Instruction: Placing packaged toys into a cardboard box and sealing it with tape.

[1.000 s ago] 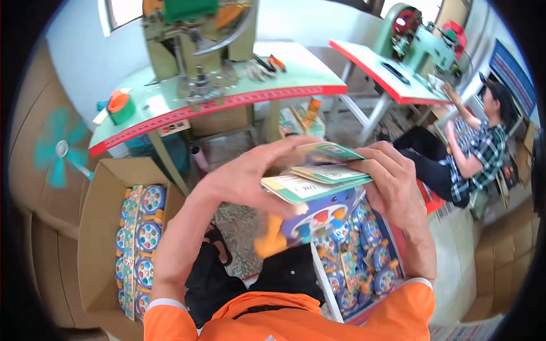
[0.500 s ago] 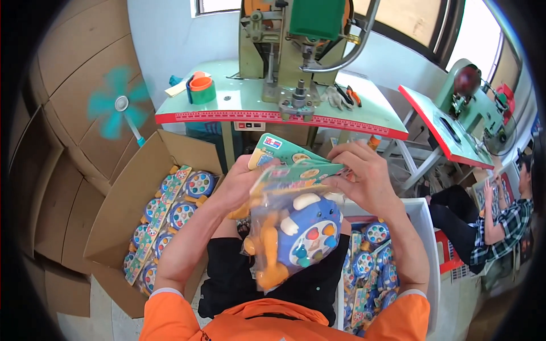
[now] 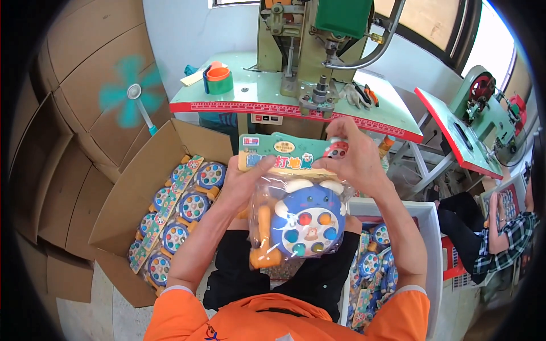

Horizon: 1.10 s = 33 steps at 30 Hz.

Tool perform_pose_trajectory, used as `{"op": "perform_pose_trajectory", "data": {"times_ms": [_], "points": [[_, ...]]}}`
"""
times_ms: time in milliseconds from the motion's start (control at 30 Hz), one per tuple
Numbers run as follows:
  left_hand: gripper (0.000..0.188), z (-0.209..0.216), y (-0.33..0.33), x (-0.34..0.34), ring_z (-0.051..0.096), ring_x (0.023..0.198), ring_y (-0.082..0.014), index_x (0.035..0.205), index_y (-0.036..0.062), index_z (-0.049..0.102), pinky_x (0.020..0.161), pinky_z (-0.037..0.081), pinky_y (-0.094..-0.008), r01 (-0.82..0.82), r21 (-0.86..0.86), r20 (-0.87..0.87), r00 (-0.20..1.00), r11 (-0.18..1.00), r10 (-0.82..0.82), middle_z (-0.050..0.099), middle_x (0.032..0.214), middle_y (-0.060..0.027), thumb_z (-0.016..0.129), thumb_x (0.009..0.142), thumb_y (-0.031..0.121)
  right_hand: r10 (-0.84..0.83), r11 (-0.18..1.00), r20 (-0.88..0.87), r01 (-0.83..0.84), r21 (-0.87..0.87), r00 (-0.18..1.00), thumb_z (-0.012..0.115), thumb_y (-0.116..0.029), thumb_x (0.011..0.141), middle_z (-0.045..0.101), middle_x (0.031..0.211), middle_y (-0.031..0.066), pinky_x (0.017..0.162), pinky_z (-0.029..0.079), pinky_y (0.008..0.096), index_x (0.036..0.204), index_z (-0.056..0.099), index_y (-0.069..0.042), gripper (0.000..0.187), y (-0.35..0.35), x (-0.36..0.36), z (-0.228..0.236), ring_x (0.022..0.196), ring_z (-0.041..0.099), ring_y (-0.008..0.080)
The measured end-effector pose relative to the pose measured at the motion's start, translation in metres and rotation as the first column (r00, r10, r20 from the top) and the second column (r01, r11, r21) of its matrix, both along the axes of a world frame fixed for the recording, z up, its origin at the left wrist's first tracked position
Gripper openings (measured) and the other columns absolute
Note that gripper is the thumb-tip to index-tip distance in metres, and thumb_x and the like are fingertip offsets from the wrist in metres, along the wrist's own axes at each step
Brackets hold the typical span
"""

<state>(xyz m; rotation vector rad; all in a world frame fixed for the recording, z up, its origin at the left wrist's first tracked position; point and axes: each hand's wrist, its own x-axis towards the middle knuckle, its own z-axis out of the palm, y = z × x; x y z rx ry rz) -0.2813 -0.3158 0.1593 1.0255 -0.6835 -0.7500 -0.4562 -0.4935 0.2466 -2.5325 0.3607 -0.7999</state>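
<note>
A: What does the left hand (image 3: 242, 182) hold in the head view?

B: It grips the left end of a flat, stiff green card (image 3: 264, 149), thumb pressed on the printed front. The fingers behind are hidden.

A: And the right hand (image 3: 358, 162)?

B: Its thumb and fingers are closed in a narrow pinch on the card's right end.

A: Where is the toy?

B: Just below and between both hands, in a clear, crinkled, shiny bag (image 3: 273, 193) hanging from the card. The toy (image 3: 307, 230) is smooth, rounded and blue, with white ears and a pale disc ringed by coloured domes. An orange hammer (image 3: 264, 227) stands beside it, nearest the left hand.

A: What lies to the left of the left hand?

B: An open brown cardboard box (image 3: 122, 221) with flat walls, holding similar toys in rows, a long card strip between them. Beyond it, a fan (image 3: 134, 91) with teal blades.

A: Below the right hand?

B: A white box (image 3: 430, 244) with straight sides, heaped with more bagged toys.

A: Ahead of both hands?

B: A glossy pale-green table (image 3: 250, 85) edged in red, carrying a heavy metal press (image 3: 290, 45), round tape rolls (image 3: 219, 79) and crumpled cloth gloves (image 3: 354, 96).
</note>
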Motion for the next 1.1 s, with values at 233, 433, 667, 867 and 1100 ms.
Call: {"op": "perform_pose_trajectory", "data": {"times_ms": [233, 433, 667, 867, 1100], "points": [[0.023, -0.016, -0.002, 0.009, 0.069, 0.091, -0.0149, 0.112, -0.001, 0.067, 0.076, 0.059, -0.0296, -0.142, -0.15, -0.229, 0.968, 0.978, 0.105, 0.072, 0.104, -0.008, 0.071, 0.092, 0.01, -0.298, 0.918, 0.455, 0.121, 0.378, 0.839, 0.082, -0.012, 0.078, 0.057, 0.131, 0.0116, 0.103, 0.044, 0.0342, 0.139, 0.045, -0.001, 0.072, -0.02, -0.023, -0.096, 0.123, 0.054, 0.0184], [0.026, -0.033, -0.003, 0.008, 0.07, 0.089, -0.0157, 0.114, 0.0015, 0.065, 0.073, 0.059, -0.0294, -0.196, -0.152, -0.115, 0.977, 0.969, 0.18, 0.072, 0.105, -0.0082, 0.073, 0.089, 0.005, -0.343, 0.438, 0.469, -0.303, 0.847, 0.814, 0.068, -0.006, 0.091, 0.058, 0.134, 0.0122, 0.099, 0.049, 0.0333, 0.147, 0.038, 0.001, 0.064, 0.015, 0.009, -0.126, 0.116, 0.06, 0.0185], [0.033, -0.028, 0.001, 0.013, 0.071, 0.09, -0.0173, 0.116, 0.0033, 0.063, 0.073, 0.06, -0.03, -0.18, -0.069, -0.164, 0.972, 0.981, 0.167, 0.072, 0.105, -0.0093, 0.076, 0.085, 0.002, -0.339, 0.378, 0.56, -0.436, 0.817, 0.756, 0.069, -0.006, 0.092, 0.064, 0.123, 0.01, 0.093, 0.053, 0.0311, 0.135, 0.049, 0.001, 0.048, 0.023, 0.022, -0.125, 0.108, 0.064, 0.0159], [0.029, -0.038, -0.002, 0.014, 0.071, 0.093, -0.021, 0.114, 0.0007, 0.063, 0.082, 0.061, -0.036, -0.225, -0.099, -0.132, 0.968, 0.969, 0.212, 0.072, 0.105, -0.0113, 0.074, 0.086, 0.001, -0.405, 0.335, 0.382, -0.254, 0.907, 0.83, 0.069, -0.005, 0.091, 0.068, 0.116, 0.0096, 0.09, 0.055, 0.0309, 0.126, 0.056, 0.001, 0.038, 0.003, 0.024, -0.158, 0.103, 0.067, 0.0154], [0.031, -0.035, -0.004, 0.029, 0.071, 0.089, -0.0169, 0.116, 0.0036, 0.06, 0.073, 0.062, -0.0322, -0.207, -0.208, -0.277, 0.95, 0.956, 0.145, 0.071, 0.105, -0.0087, 0.072, 0.087, 0.0, -0.302, 0.323, 0.555, -0.465, 0.824, 0.775, 0.071, -0.006, 0.09, 0.069, 0.111, 0.0093, 0.084, 0.057, 0.0281, 0.122, 0.057, 0.001, 0.035, 0.006, 0.021, -0.134, 0.094, 0.069, 0.0147]]}}
